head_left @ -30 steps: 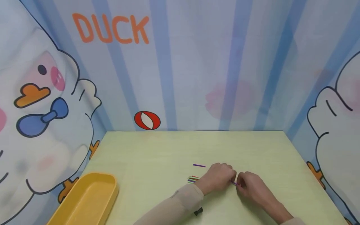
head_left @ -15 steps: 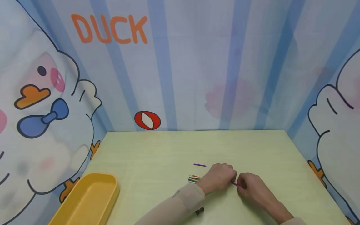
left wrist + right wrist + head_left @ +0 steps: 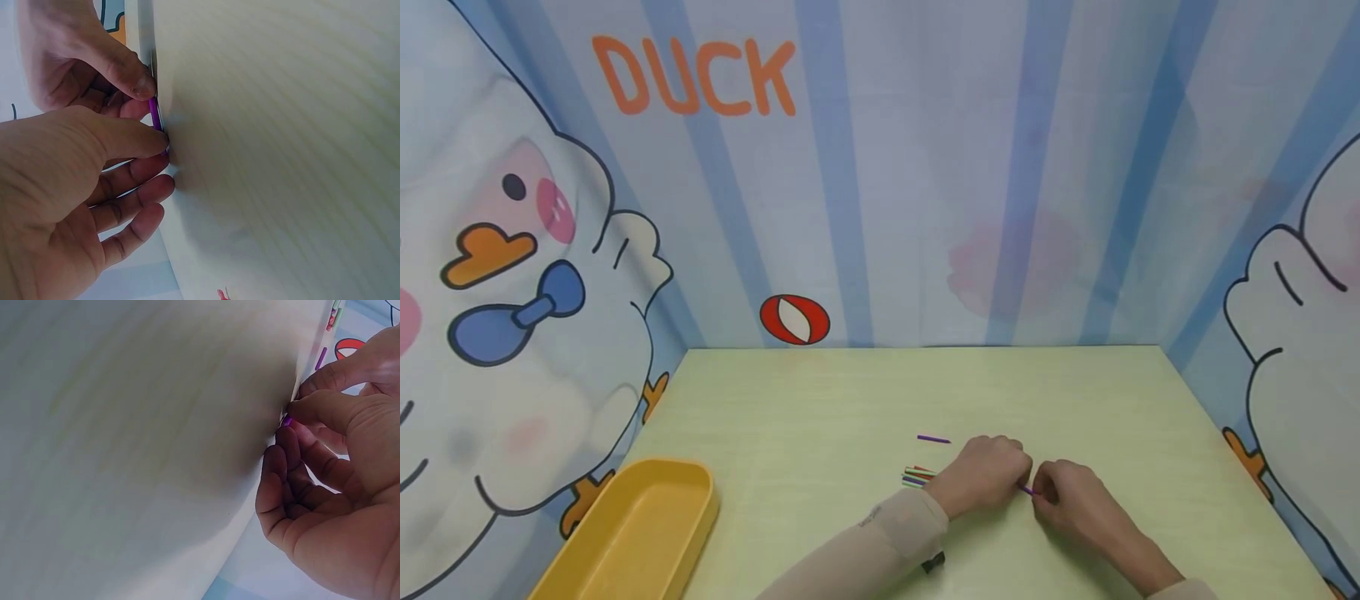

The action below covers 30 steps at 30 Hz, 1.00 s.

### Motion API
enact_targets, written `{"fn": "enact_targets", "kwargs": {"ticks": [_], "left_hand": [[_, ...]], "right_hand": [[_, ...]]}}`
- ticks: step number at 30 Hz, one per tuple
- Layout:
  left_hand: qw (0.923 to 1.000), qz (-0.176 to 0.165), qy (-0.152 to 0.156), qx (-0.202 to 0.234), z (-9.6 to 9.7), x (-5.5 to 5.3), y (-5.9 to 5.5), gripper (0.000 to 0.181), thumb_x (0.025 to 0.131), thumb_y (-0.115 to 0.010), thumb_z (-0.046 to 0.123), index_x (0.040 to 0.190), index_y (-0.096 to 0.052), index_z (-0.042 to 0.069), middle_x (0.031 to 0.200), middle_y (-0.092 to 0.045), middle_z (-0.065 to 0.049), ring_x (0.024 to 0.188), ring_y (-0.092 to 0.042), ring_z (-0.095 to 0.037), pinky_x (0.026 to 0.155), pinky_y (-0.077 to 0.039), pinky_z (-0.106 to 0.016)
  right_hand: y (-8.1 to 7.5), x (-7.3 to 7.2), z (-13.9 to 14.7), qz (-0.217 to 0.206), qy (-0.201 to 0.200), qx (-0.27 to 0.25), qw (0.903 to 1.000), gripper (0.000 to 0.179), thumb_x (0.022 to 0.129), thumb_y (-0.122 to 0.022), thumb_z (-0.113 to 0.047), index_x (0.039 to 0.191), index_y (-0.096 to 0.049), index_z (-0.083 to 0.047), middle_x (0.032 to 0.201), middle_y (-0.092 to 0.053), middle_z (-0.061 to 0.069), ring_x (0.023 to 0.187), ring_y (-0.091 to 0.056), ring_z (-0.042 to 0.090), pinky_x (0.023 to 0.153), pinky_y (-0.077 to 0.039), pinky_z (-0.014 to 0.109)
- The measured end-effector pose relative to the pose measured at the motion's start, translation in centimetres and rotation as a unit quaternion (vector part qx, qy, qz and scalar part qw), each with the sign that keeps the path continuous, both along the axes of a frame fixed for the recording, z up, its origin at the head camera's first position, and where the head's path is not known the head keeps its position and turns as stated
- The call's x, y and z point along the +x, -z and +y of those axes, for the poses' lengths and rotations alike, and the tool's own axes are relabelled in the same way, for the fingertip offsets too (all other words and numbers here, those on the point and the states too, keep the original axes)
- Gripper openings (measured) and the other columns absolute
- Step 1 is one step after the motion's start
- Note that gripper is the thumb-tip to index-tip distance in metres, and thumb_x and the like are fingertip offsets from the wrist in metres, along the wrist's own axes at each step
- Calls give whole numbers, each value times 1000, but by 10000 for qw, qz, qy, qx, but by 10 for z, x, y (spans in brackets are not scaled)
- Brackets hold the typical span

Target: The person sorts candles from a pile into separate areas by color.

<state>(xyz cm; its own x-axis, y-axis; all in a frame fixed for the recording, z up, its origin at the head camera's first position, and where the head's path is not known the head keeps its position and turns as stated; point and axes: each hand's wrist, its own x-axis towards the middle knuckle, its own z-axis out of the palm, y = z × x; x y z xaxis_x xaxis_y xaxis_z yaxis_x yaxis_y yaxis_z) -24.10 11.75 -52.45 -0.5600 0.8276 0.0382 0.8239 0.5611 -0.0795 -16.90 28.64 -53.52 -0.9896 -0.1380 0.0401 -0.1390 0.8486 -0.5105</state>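
In the head view my left hand [image 3: 992,471] and right hand [image 3: 1078,500] work close together over the right half of the table. Between them runs a thin purple stick [image 3: 1026,490], with a hand at either end. The left wrist view shows the left thumb and forefinger pinching one end of this purple stick [image 3: 155,115], while the right thumb and finger grip the other. From the right wrist, only a short purple piece [image 3: 287,420] shows between the fingertips. Both its ends are hidden by fingers, close over the table surface.
Several thin coloured sticks [image 3: 917,477] lie bunched beside the left wrist. Beyond them lies a single purple stick [image 3: 934,439]. A yellow tray [image 3: 709,508] stands at the table's left front. A small black object [image 3: 933,563] pokes out by the left sleeve. Printed cloth walls enclose the table [image 3: 820,400].
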Motion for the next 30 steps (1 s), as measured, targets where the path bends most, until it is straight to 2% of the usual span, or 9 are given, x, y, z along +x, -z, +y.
{"fn": "enact_targets", "kwargs": {"ticks": [4, 19, 24, 30], "left_hand": [[9999, 7, 62, 91, -1, 0, -2, 14, 100, -80, 17, 101, -83, 30, 92, -71, 14, 84, -65, -3, 66, -51, -22], [9998, 134, 90, 76, -3, 2, 0, 12, 100, -80, 20, 99, -82, 31, 91, -69, 13, 82, -65, -4, 65, -51, -23], [9997, -16, 112, 211, -6, -1, 0, 13, 98, -81, 17, 100, -83, 30, 91, -70, 13, 82, -64, -3, 64, -50, -22], [9986, -383, -30, 377, -13, -11, -11, 23, 94, -85, 19, 114, -84, 30, 104, -74, 12, 94, -68, -5, 71, -53, -24]], "right_hand": [[-2, 0, 0, -24, -1, 32, 10000, 18, 89, -86, -3, 88, -71, -12, 81, -61, -4, 74, -54, 10, 66, -48, 28], [-2, -1, -2, -34, -5, 133, 9999, 19, 87, -87, -3, 86, -71, -12, 81, -61, -4, 74, -54, 11, 66, -47, 29], [-3, 0, 0, 91, -88, 159, 9998, 18, 86, -89, -6, 89, -72, -12, 81, -61, -4, 75, -54, 10, 67, -48, 29], [-14, -2, 5, 327, -161, 60, 9993, 14, 88, -88, -8, 95, -76, -8, 85, -65, -3, 78, -58, 11, 69, -52, 32]]}}
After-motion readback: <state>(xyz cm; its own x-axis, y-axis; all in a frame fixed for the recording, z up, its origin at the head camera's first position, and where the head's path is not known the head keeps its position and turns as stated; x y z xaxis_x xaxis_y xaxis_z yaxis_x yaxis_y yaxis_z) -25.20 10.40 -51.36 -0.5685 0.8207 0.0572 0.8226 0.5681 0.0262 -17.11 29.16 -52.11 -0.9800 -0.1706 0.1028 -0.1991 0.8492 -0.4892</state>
